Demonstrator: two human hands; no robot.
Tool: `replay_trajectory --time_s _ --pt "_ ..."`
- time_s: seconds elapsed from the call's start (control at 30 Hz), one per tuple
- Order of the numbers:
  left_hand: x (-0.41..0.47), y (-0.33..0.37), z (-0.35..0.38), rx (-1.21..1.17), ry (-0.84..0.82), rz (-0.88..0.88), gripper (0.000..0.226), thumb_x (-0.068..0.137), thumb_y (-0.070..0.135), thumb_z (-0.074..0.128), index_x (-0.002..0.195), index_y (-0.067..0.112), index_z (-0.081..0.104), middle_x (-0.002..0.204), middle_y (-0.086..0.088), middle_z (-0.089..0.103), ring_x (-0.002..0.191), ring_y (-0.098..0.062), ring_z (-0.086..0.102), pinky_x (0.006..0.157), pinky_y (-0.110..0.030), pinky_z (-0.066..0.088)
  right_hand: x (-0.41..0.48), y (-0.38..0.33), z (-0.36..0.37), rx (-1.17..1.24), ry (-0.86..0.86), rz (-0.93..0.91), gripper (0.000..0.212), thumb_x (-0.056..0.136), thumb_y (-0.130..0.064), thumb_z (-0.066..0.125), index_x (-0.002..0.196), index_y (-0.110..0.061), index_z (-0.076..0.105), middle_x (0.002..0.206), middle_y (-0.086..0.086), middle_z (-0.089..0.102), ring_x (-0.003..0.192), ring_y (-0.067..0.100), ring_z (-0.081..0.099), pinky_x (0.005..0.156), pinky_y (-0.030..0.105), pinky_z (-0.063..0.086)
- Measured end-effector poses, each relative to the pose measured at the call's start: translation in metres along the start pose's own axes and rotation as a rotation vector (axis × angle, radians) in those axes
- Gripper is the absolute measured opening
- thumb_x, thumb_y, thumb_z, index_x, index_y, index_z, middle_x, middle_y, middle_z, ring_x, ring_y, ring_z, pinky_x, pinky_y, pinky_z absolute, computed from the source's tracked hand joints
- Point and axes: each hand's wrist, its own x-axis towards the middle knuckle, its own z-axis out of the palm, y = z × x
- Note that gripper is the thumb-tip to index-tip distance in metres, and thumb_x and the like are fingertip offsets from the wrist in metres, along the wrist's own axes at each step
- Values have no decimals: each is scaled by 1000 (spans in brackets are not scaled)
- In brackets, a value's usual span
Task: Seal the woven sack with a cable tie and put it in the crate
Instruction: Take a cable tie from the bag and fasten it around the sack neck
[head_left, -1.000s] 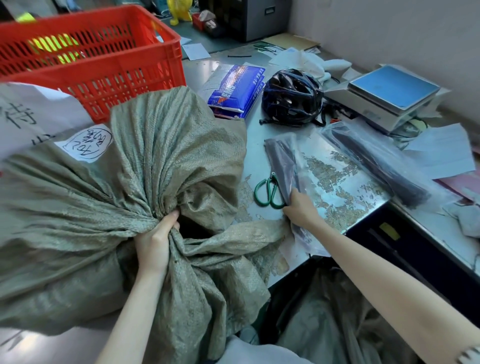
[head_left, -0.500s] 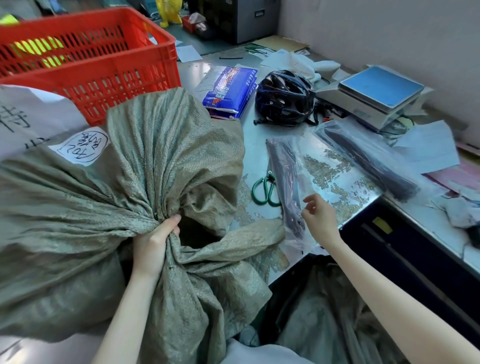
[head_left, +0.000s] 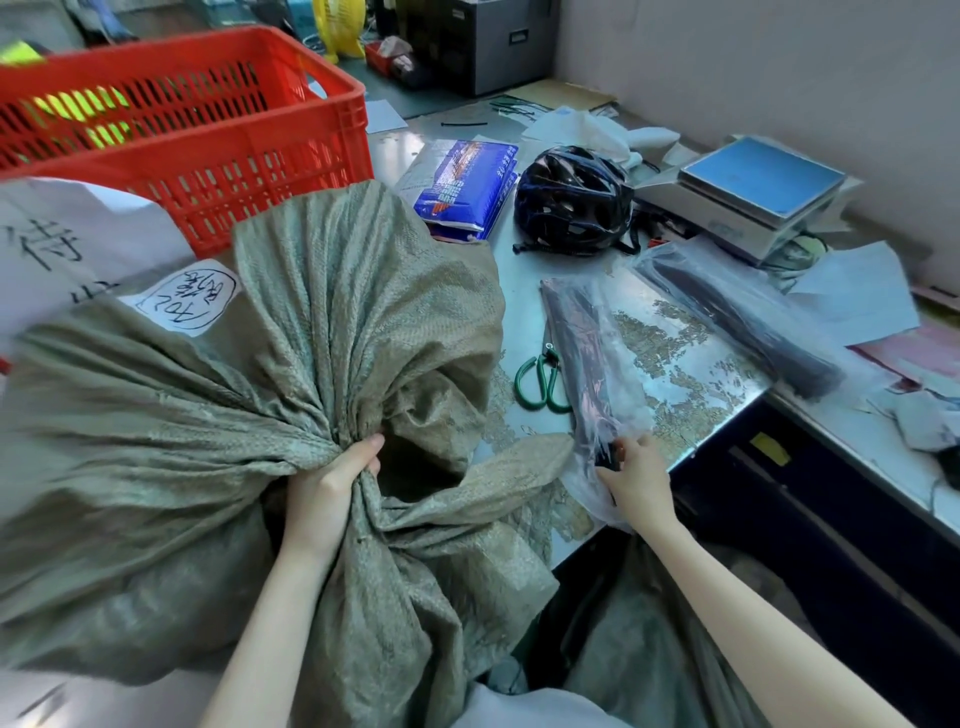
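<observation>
1. Grey-green woven plastic sack (head_left: 218, 441), lying on the near left of the table, is bunched at its neck and clamped by the left hand (head_left: 324, 488).
2. Black cable tie (head_left: 609, 457) is pinched by the right hand (head_left: 636, 480) at the clear bag's (head_left: 592, 364) near end.
3. Red slotted plastic crate (head_left: 208, 130) is seen far left.

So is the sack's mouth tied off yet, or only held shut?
Only held: the left hand bunches the woven sack at its neck, no tie around it.

Packing or dispatch workroom, probably within a small warehouse. A metal worktop (head_left: 545, 291) carries a weighing scale (head_left: 748, 202) near its far right edge, bagged bundles of black cable ties (head_left: 587, 358), green-handled scissors (head_left: 540, 379) and a bulky woven sack (head_left: 208, 441). A red slatted crate (head_left: 197, 135) stands at the far left corner, with handwritten paper labels (head_left: 187, 301) beside it.
</observation>
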Motion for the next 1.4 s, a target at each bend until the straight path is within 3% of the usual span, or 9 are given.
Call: replay_trajectory --time_s 0.17,0.37,0.53,0.7,0.87,0.97,1.13,1.27,1.4 --pt "-1 1 1 -9 -17 38 41 72 40 74 50 13 52 53 -3 51 59 -25 45 74 -45 30 -2 -3 3 -27 2 12 25 82 -4 62 104 -2 52 100 8 40 77 25 46 62 33 39" --pt "-2 3 1 36 -23 115 45 73 41 71 52 5 54 57 -12 55 63 -28 52 79 -44 37 0 -2 2 -16 40 13 14 83 5 52 96 0 53 91 11 48 76 24 42 50 22 24" --pt "-3 5 3 36 -30 141 45 73 39 71 51 4 54 57 -7 58 65 -28 53 81 -45 38 6 -3 2 -22 10 42 13 80 5 47 75 -6 41 71 9 43 63 24 39 47 31 22" --pt "-6 6 2 13 -19 93 41 71 41 72 51 9 55 57 -5 56 62 -26 51 77 -44 35 15 -2 -9 -10 57 126 7 83 1 45 84 -5 43 74 10 48 56 19 38 47 31 28" --pt "-8 7 3 30 -16 88 39 70 42 72 49 13 55 54 -2 55 60 -24 50 77 -41 35 25 10 -20 7 134 128 8 88 0 47 93 -4 51 86 14 58 71 28 52 56 34 39" --pt "-7 7 2 35 -15 84 40 70 43 71 50 12 55 55 -3 55 61 -24 50 78 -40 35 25 13 -27 12 163 124 8 90 -10 57 97 -6 55 85 10 59 75 29 57 60 36 46" --pt "-6 6 2 24 -21 77 39 70 42 72 50 12 55 56 -4 54 61 -24 49 77 -42 34 20 15 -34 49 149 140 16 87 -20 66 89 -6 60 79 8 60 69 25 55 59 31 40" --pt "-7 8 3 45 -10 103 43 69 43 71 52 7 56 57 -6 56 64 -25 52 79 -42 38 18 18 -40 56 136 121 7 88 -13 63 90 -6 66 81 9 63 75 27 58 63 32 43" --pt "-10 10 4 61 1 124 43 69 43 69 52 7 56 57 -6 57 64 -25 53 81 -40 39 18 17 -48 55 118 132 3 85 -10 67 83 -10 65 83 11 65 79 29 63 71 41 55"
